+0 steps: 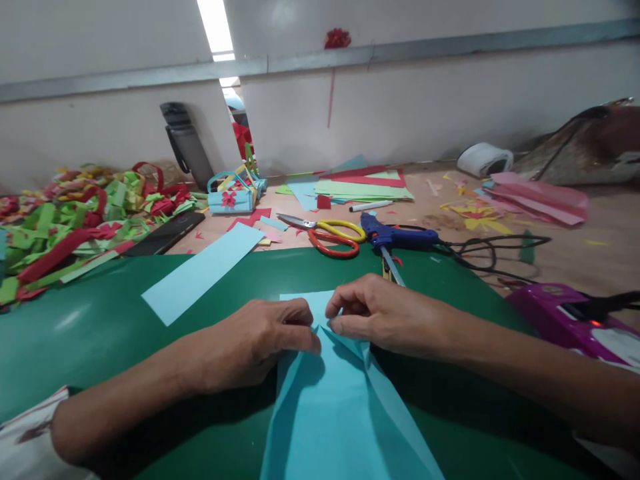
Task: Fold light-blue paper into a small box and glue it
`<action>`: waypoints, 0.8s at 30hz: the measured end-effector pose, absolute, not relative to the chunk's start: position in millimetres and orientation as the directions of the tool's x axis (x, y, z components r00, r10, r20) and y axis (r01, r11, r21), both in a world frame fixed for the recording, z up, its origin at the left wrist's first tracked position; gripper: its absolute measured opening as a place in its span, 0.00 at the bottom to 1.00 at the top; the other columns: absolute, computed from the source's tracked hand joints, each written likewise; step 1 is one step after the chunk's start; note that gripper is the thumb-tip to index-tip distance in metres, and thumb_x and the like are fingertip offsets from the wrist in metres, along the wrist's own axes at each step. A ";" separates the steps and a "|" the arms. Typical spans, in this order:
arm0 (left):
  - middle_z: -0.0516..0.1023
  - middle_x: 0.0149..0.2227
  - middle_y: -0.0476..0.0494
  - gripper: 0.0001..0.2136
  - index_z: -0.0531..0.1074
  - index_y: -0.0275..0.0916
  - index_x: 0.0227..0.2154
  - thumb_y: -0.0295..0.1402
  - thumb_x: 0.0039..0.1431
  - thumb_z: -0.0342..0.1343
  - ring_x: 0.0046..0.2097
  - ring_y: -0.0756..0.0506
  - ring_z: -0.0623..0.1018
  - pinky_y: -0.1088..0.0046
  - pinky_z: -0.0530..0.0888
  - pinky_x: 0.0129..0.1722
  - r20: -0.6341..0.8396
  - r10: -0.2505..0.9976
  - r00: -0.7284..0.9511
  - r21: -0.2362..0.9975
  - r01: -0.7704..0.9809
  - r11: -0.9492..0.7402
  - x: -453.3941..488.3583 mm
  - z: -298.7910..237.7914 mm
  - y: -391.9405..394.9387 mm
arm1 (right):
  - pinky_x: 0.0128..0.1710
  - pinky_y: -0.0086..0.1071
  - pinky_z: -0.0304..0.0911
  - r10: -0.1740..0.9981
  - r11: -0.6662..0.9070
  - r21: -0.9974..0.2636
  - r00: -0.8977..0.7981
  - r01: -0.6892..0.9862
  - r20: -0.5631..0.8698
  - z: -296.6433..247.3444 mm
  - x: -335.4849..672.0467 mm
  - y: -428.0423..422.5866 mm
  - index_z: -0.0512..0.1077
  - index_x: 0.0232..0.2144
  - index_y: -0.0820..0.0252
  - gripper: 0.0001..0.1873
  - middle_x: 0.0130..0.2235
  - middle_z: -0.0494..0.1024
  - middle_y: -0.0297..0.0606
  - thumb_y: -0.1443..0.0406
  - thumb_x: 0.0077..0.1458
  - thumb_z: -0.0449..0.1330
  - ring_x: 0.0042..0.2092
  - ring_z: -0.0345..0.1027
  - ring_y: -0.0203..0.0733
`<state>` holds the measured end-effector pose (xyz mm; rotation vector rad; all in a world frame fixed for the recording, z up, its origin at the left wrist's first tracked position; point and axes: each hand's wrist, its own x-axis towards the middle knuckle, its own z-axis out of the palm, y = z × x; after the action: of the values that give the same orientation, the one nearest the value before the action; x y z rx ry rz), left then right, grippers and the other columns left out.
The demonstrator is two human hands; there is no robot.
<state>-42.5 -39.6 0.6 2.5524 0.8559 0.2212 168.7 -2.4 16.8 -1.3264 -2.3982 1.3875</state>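
Observation:
A large light-blue sheet of paper lies in front of me on the green work surface, its sides bent up and its far part creased. My left hand is closed on the paper's left side, thumb and fingers pinching it near the crease. On the other side my right hand pinches the paper's folded edge between thumb and fingertips. The two hands nearly meet at the crease. A flat light-blue paper strip rests to the left, touching neither hand.
Scissors and a blue glue gun lie just beyond my hands. A purple power strip stands at the right. Paper loops, a phone, a bottle and a small blue paper basket sit left.

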 end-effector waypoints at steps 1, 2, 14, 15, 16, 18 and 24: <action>0.69 0.37 0.46 0.15 0.72 0.41 0.39 0.19 0.59 0.44 0.34 0.52 0.68 0.79 0.64 0.34 0.028 0.609 0.792 0.469 0.528 -0.708 -43.1 0.0 -38.8 | 0.19 0.25 0.47 0.705 0.219 -0.734 -0.624 0.643 -0.337 16.9 168.9 -2.5 0.73 0.29 0.62 0.08 0.20 0.63 0.27 0.65 0.48 0.56 0.22 0.53 0.30; 0.69 0.37 0.46 0.14 0.72 0.39 0.38 0.20 0.60 0.44 0.34 0.52 0.68 0.80 0.64 0.34 0.042 0.612 0.790 0.486 0.519 -0.703 -43.8 -0.4 -38.1 | 0.20 0.25 0.47 0.705 0.215 -0.734 -0.622 0.644 -0.339 16.9 169.3 -2.5 0.73 0.28 0.62 0.08 0.20 0.63 0.27 0.64 0.48 0.56 0.23 0.53 0.30; 0.69 0.46 0.42 0.09 0.70 0.41 0.43 0.32 0.63 0.47 0.37 0.50 0.69 0.75 0.66 0.37 0.109 0.553 0.826 0.304 0.502 -0.810 -53.8 -8.3 -27.6 | 0.22 0.25 0.50 0.705 0.118 -0.767 -0.597 0.630 -0.382 13.5 169.1 0.6 0.72 0.26 0.63 0.11 0.23 0.66 0.31 0.61 0.50 0.55 0.25 0.55 0.32; 0.69 0.46 0.43 0.09 0.69 0.42 0.44 0.32 0.64 0.47 0.38 0.50 0.69 0.75 0.66 0.37 0.103 0.551 0.828 0.291 0.505 -0.813 -53.8 -8.9 -26.7 | 0.22 0.25 0.50 0.703 0.116 -0.776 -0.603 0.620 -0.377 13.0 169.2 0.7 0.72 0.26 0.63 0.11 0.23 0.66 0.31 0.61 0.50 0.54 0.25 0.56 0.32; 0.69 0.46 0.43 0.09 0.69 0.43 0.44 0.33 0.64 0.47 0.38 0.49 0.69 0.75 0.66 0.38 0.092 0.547 0.832 0.281 0.505 -0.816 -53.8 -9.2 -25.8 | 0.21 0.25 0.50 0.701 0.117 -0.783 -0.609 0.611 -0.371 12.4 169.4 0.7 0.71 0.25 0.63 0.12 0.23 0.65 0.31 0.60 0.50 0.54 0.25 0.55 0.32; 0.69 0.46 0.43 0.10 0.68 0.43 0.45 0.34 0.63 0.48 0.39 0.48 0.69 0.74 0.66 0.39 0.077 0.541 0.837 0.266 0.506 -0.821 -53.7 -9.8 -24.1 | 0.21 0.25 0.48 0.698 0.129 -0.790 -0.621 0.600 -0.357 11.2 169.9 0.8 0.68 0.23 0.63 0.13 0.21 0.62 0.29 0.59 0.52 0.52 0.24 0.53 0.31; 0.70 0.44 0.45 0.11 0.69 0.47 0.47 0.34 0.62 0.50 0.37 0.49 0.67 0.76 0.64 0.34 0.166 0.507 0.846 0.188 0.477 -0.858 -56.1 -19.4 -17.3 | 0.23 0.26 0.50 0.708 0.219 -0.768 -0.640 0.601 -0.299 9.8 170.8 1.8 0.65 0.19 0.62 0.13 0.21 0.62 0.29 0.64 0.53 0.49 0.24 0.54 0.32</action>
<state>-56.1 -17.3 -19.4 2.8830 0.7727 0.3164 170.8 1.8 9.8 -1.2748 -2.3597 1.4011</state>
